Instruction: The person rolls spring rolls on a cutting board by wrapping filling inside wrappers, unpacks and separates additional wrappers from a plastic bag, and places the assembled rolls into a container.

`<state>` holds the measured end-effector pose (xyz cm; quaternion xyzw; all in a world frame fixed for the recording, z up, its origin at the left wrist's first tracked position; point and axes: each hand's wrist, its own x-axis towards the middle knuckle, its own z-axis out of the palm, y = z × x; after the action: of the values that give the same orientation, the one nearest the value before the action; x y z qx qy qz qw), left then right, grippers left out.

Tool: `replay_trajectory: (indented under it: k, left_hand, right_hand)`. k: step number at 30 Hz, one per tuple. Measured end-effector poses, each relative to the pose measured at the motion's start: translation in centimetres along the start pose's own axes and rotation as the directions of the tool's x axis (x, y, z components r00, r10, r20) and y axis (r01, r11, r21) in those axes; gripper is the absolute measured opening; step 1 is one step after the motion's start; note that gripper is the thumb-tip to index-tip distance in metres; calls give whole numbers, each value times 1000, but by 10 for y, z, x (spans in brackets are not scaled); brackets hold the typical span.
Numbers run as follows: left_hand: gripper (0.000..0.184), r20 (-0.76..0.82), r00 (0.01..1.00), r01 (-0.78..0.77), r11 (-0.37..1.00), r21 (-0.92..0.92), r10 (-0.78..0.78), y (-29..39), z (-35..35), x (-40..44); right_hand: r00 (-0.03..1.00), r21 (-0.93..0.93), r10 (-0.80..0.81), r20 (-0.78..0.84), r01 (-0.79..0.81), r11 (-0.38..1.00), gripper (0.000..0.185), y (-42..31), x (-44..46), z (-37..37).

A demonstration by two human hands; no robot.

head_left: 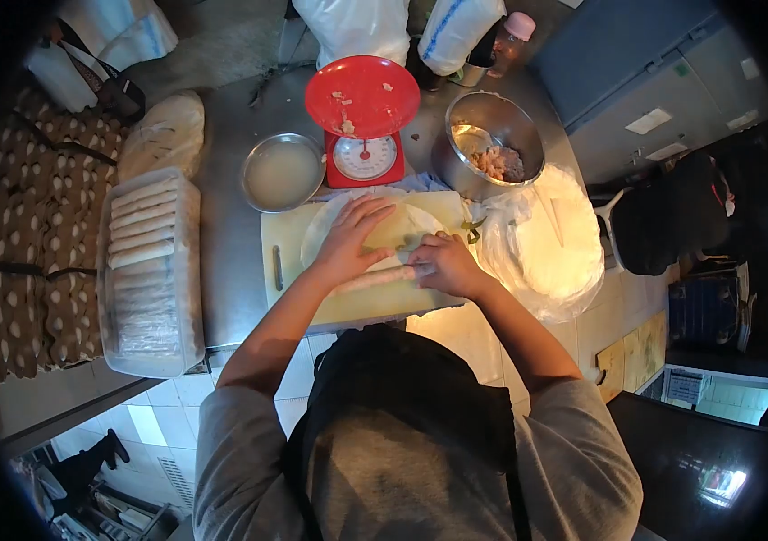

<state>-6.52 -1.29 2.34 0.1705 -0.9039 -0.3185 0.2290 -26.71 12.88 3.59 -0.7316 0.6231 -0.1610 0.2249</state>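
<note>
On a pale cutting board point(287, 230) lies a thin round wrapper sheet point(316, 236), its near edge rolled into a long, thin spring roll point(370, 279). My left hand point(354, 242) rests over the sheet with fingers stretched out and the thumb by the roll. At the roll's right end, my right hand point(444, 263) has its fingers curled in and pressed on the roll. The filling inside is hidden by the wrapper.
A red kitchen scale point(364, 158) stands behind the board, between a metal bowl of cloudy liquid point(283, 171) and a deep pot with meat filling point(495, 144). Stacked wrappers point(564, 239) lie right. Left are a tub of rolls point(151, 270) and egg trays point(19, 225).
</note>
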Motion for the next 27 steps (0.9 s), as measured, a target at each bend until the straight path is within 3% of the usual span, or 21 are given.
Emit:
replay_trajectory:
  k: [1, 4, 5, 8, 11, 14, 20, 24, 27]
  left_hand:
    - [63, -69, 997, 28, 998, -55, -31, 10, -5, -5]
    - [50, 285, 889, 429, 871, -239, -360, 26, -6, -29]
    - [41, 303, 877, 425, 896, -130, -372, 32, -4, -35]
    - [35, 115, 927, 357, 934, 7, -356, 28, 16, -49]
    - [31, 128, 933, 322, 940, 113, -335, 28, 22, -49]
    - [29, 165, 932, 307, 945, 108, -322, 25, 23, -54]
    - [33, 76, 960, 261, 958, 119, -271, 24, -7, -82]
    - [35, 103, 963, 247, 969, 19, -248, 16, -17, -95]
    - [35, 180, 942, 292, 956, -16, -284, 7, -30, -86]
  right_hand:
    - [999, -23, -18, -31, 18, 1000, 44, -10, 3, -4]
    - [998, 80, -66, 12, 65, 995, 42, -16, 14, 11]
    - [995, 138, -89, 43, 83, 987, 41, -14, 20, 17]
    - [994, 106, -111, 19, 108, 988, 39, -16, 24, 30]
    - [993, 89, -114, 6, 113, 990, 37, -17, 23, 33]
    - [994, 111, -69, 87, 59, 992, 38, -23, 20, 27]
    - [999, 151, -3, -50, 11, 988, 42, 2, -14, 12]
    - [995, 212, 52, -88, -32, 977, 39, 14, -24, 6]
    - [968, 320, 252, -3, -238, 917, 33, 22, -16, -5]
